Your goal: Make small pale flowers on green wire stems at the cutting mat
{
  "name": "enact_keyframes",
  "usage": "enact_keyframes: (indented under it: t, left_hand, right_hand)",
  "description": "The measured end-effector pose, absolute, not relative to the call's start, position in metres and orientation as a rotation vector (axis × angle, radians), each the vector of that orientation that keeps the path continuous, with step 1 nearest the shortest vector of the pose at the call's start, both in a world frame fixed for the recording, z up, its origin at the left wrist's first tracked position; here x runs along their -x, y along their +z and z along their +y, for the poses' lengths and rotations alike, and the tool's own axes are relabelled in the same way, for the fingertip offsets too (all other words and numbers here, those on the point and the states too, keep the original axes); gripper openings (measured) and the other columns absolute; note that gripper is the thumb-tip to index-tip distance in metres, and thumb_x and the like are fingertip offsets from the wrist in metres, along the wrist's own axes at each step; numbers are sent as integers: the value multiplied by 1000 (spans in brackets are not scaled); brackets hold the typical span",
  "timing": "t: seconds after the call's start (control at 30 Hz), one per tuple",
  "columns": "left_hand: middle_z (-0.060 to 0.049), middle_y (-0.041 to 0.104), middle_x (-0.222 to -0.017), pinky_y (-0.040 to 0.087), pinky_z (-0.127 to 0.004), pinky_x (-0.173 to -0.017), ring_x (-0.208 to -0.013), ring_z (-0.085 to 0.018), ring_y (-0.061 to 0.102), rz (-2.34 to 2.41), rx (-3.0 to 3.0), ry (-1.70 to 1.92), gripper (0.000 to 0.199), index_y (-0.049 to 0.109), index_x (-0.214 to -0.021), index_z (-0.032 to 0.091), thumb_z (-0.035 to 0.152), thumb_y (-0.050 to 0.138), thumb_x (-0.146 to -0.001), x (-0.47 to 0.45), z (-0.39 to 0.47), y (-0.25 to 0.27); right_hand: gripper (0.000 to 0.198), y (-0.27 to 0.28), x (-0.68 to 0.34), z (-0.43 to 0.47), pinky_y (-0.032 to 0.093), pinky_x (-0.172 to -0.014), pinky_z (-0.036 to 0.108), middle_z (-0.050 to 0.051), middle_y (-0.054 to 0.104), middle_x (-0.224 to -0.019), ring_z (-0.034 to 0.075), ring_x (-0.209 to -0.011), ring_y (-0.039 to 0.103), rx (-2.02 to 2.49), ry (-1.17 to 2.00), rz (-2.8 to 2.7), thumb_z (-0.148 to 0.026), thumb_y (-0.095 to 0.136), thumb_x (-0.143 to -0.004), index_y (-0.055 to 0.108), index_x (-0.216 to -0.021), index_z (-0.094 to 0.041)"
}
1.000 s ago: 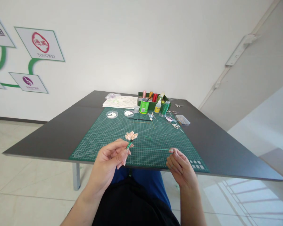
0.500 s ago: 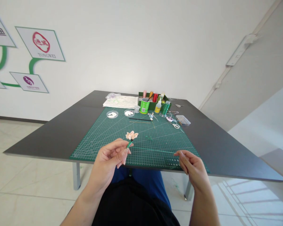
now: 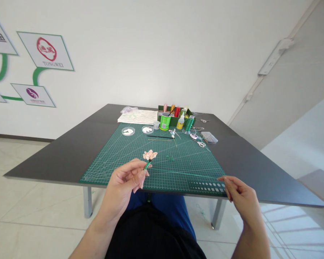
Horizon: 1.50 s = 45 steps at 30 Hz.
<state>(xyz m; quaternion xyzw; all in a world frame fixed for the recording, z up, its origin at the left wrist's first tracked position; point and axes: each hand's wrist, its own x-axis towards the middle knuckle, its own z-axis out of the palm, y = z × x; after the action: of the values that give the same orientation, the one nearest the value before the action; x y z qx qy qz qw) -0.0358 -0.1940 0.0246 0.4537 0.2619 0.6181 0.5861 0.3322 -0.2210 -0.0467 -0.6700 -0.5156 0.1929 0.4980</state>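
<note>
Between the thumb and fingers of my left hand (image 3: 131, 178) is the green-wrapped stem of a small pale pink artificial flower (image 3: 150, 155), its petals pointing up. My right hand (image 3: 236, 189) is pinched at the right edge of the green cutting mat (image 3: 110, 158), out to the side. A thin green thread (image 3: 190, 174) stretches taut from the stem to the fingertips of that hand. Both hands are above the near part of the mat. Loose bits of green thread (image 3: 169, 157) lie on the mat beyond the flower.
Toward the back stand a green can (image 3: 165, 122), a glue bottle (image 3: 180, 122), a green thread spool (image 3: 189, 123) and a dark green box (image 3: 161, 108) with coloured spools. Small dishes (image 3: 128, 131), a brush (image 3: 159, 136), white scissors (image 3: 201, 144) and a clear case (image 3: 209, 137) lie nearer.
My right hand has moved farther right and slightly toward me, drawing out a longer stretch of green thread. The left hand and flower have stayed almost in place.
</note>
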Motion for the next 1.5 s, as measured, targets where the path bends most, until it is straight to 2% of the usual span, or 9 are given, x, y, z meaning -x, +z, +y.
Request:
enact_keyframes:
  t: [0.17, 0.37, 0.47, 0.63, 0.83, 1.0, 1.17, 1.33, 1.5]
  left_hand:
    - [-5, 68, -77, 31, -16, -42, -52, -7, 52, 613, -1082, 1442, 23, 81, -93, 21, 30, 86, -74, 36, -193, 23]
    - [-4, 67, -78, 32, -17, -43, -54, -7, 52, 620, -1171, 1442, 20, 81, -97, 23, 28, 83, -78, 37, -191, 18]
    - [-1, 62, -72, 35, -18, -46, -53, -6, 50, 605, -1258, 1442, 19, 80, -101, 23, 25, 80, -82, 37, -191, 15]
    - [0, 59, -73, 39, -19, -50, -56, -6, 51, 615, -1387, 1466, 18, 80, -103, 23, 19, 75, -86, 34, -192, 15]
    - [-1, 58, -75, 43, -20, -53, -59, -7, 53, 667, -1513, 1466, 17, 80, -103, 23, 19, 72, -88, 30, -195, 22]
    - [-2, 60, -80, 44, -20, -55, -62, -8, 54, 732, -1604, 1447, 15, 80, -100, 22, 18, 71, -89, 29, -199, 26]
    - [-4, 65, -84, 46, -21, -59, -67, -11, 58, 807, -1744, 1356, 17, 80, -102, 21, 21, 66, -93, 27, -204, 30]
    - [-6, 69, -87, 50, -25, -68, -78, -15, 64, 850, -1879, 1299, 19, 80, -104, 22, 22, 63, -94, 25, -206, 35]
    - [-6, 71, -90, 51, -26, -71, -80, -17, 65, 837, -1931, 1312, 21, 80, -106, 25, 21, 62, -95, 24, -206, 35]
  right_hand:
    - [49, -49, -339, -223, 41, -46, 28, 0, 55, -50, 16, -44, 48, 1684, 280, -1050, -56, 66, -78, 77, -98, -13]
    - [43, -47, -320, -223, 47, -52, 28, 3, 62, -61, 16, -52, 56, 1593, 151, -910, -52, 71, -78, 77, -96, -13]
    - [38, -41, -301, -223, 47, -52, 27, 4, 64, -65, 15, -54, 56, 1483, 181, -932, -48, 74, -80, 77, -97, -14]
    - [32, -25, -264, -226, 46, -48, 24, 5, 68, -73, 12, -53, 56, 1313, 268, -1003, -40, 75, -84, 74, -104, -16]
    - [32, -14, -228, -228, 47, -44, 23, 10, 74, -102, 11, -57, 58, 1184, 450, -1185, -32, 70, -90, 67, -119, -20]
    - [36, -7, -197, -230, 53, -48, 25, 12, 67, -131, 9, -58, 58, 1066, 654, -1312, -29, 65, -94, 59, -129, -27]
    - [50, -3, -173, -230, 57, -58, 28, 13, 53, -150, 8, -63, 62, 995, 838, -1413, -27, 65, -95, 49, -142, -33]
    - [72, -4, -157, -229, 59, -60, 29, 16, 41, -159, 8, -65, 64, 955, 1047, -1486, -27, 70, -91, 37, -154, -36]
    - [72, -9, -145, -224, 59, -62, 29, 17, 39, -160, 9, -66, 65, 930, 1189, -1481, -33, 71, -90, 39, -154, -33]
